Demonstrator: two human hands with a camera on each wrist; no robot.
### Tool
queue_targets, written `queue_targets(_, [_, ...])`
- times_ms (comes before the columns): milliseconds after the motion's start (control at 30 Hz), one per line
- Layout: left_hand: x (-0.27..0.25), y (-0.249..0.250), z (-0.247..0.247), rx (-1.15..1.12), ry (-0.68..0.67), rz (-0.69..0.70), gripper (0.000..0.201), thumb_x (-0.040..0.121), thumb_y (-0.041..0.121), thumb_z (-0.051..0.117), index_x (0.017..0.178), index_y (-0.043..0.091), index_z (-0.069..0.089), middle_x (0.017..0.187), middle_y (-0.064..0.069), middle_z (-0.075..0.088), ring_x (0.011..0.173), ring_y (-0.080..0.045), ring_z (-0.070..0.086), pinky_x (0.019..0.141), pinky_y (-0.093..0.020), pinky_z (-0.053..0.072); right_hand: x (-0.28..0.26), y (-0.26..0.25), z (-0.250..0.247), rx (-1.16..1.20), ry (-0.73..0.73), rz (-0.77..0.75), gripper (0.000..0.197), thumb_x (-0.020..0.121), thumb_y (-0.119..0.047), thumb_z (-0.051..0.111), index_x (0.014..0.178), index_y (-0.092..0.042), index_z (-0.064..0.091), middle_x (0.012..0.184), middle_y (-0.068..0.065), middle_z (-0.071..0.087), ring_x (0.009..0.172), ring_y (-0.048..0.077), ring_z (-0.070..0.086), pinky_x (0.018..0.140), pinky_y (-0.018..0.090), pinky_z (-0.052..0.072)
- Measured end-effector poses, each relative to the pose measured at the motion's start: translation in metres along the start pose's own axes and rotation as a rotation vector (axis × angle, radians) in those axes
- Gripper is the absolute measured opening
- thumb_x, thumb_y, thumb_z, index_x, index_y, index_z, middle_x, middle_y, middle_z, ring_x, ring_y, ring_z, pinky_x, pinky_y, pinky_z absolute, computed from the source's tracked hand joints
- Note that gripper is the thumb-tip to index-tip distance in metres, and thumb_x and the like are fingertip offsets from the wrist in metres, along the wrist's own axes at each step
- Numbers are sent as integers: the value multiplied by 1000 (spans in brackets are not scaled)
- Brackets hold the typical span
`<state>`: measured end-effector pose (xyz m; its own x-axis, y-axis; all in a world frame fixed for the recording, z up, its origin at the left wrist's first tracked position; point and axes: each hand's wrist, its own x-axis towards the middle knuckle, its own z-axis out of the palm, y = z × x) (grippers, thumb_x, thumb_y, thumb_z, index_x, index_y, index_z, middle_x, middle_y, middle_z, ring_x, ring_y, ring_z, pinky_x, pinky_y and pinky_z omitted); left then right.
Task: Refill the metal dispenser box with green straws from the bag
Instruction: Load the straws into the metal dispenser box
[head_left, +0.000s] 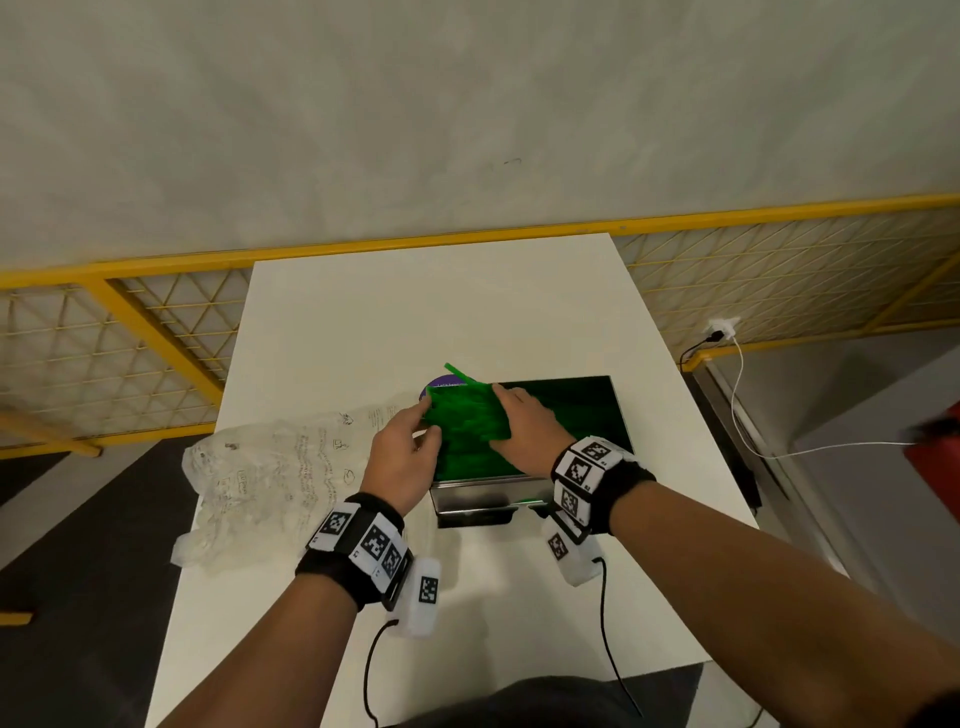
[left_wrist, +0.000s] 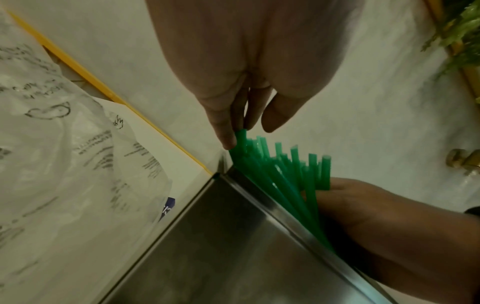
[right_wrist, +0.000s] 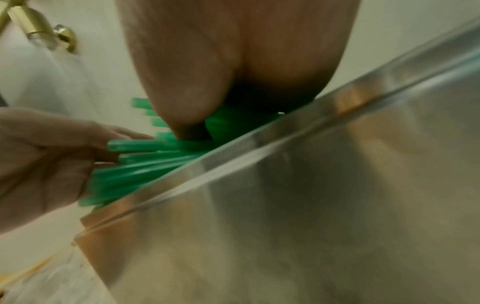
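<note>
A bundle of green straws (head_left: 465, 415) lies across the open top of the metal dispenser box (head_left: 483, 501) on a white table (head_left: 395, 312), its ends jutting past the box's left edge. The left hand (head_left: 402, 457) touches those ends with straight fingers. The right hand (head_left: 524, 431) presses flat on the bundle, fingers extended. A crumpled clear plastic bag (head_left: 265, 478) lies just left of the box.

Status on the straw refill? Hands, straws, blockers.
Left hand pushing straw ends, right hand flat on top. Green straws overhang the metal box left edge. Empty bag aside; nothing blocking.
</note>
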<state>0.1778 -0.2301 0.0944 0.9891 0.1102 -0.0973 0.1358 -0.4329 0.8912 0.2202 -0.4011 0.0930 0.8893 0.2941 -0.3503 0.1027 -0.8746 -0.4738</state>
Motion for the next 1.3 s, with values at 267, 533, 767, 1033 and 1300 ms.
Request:
queue_targets(267, [6,-5,-6,226,-41,41,37,88,1,56,124,7,58,116,-12,62,92,-21,61,84,-19,43,13,-1,-4,-98,-57,49,67,81,-38,65,138,-20,35,134,4,46,125,25,45,109,46,26])
queue_targets(533, [12,-4,-8,263,-71,13,28,89,7,57,116,7,63,105,-13,66,82,-22,62,84,-29,50,20,1,-8,-173,-38,60,53,83,-38,64,131,-22,46,129,8,47,124,29,40,106,48,27])
queue_targets(767, [7,1,-7,206,42,-21,36,91,19,56,126,11,53,121,-14,56,95,-24,59,86,-28,44,16,6,-4,-59,77,36,51,86,-39,62,132,-24,45,126,2,56,119,25,51,104,45,29])
queue_targets(1033, [-54,24,25,877,-310,212,121,63,81,52,145,28,-20,154,2,-25,142,-24,-21,113,-49,5,17,9,0,-9,110,9,48,86,-40,59,129,-23,48,125,2,57,119,24,50,103,46,28])
queue_targets(1300, [-45,11,19,818,-147,181,94,82,65,46,149,26,-8,158,-3,-8,144,-25,-6,113,-46,12,14,15,-1,82,90,14,55,83,-38,66,132,-22,46,124,4,55,117,24,51,105,46,34])
